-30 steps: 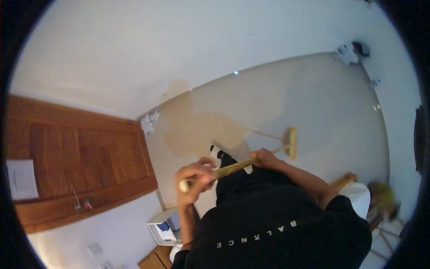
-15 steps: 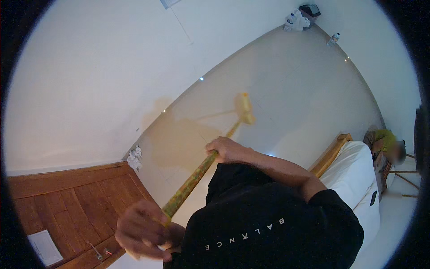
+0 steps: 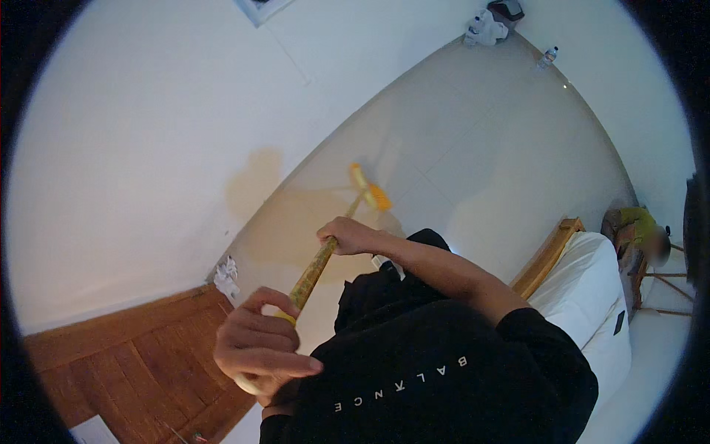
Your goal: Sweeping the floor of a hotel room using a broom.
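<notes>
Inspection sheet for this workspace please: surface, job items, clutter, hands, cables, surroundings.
Surface: pale grey tiled floor, shadows across it.
Job items: yellow-bristled broom with a long mottled yellow-brown handle, slanting down; whether its head meets the floor, can't tell.
Clutter: crumpled white wad by the brown wooden door; clear plastic bottle by the wall; white plastic bag beside a dark bin.
Hands: left hand closed round the handle's upper end; right hand closed round it lower down.
Cables: thin line on the white wall, cord or trim unclear.
Surroundings: white-covered, wooden-framed bed; person in a yellow-green top beyond it.
</notes>
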Tool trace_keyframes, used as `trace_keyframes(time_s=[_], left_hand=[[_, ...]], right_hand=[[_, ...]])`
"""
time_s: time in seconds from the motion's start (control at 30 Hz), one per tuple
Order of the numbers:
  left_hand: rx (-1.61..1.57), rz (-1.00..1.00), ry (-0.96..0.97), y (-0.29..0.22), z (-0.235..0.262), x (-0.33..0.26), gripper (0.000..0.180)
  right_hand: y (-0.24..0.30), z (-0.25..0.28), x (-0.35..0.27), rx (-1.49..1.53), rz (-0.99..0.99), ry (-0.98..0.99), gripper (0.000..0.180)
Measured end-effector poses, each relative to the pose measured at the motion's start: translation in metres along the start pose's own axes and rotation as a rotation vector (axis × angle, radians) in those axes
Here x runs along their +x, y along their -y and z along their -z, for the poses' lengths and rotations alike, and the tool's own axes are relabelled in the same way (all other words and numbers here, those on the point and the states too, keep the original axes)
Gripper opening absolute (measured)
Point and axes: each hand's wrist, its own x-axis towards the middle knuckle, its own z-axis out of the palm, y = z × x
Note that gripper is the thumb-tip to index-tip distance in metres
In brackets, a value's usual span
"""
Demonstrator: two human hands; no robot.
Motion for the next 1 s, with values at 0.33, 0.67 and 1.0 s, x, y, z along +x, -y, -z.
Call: trace_keyframes(time_s=[0.33,0.67,1.0], left_hand=[[-0.154,-0.142,0.097,0.029,-0.035,0.094,0.009],[-0.065,0.514,-0.317,0.135,-0.185,0.148,0.008],[0.312,0.179,-0.158,0.050,-0.237,0.190,0.016]], right_hand=[[-0.022,0.166,-0.046,-0.141,-0.071,0.083,0.013],[-0.151,0.298,-0.161,-0.413,-0.253,0.441,0.017],[-0.097,0.246,-0.073,0.159,0.276,0.503,0.018]])
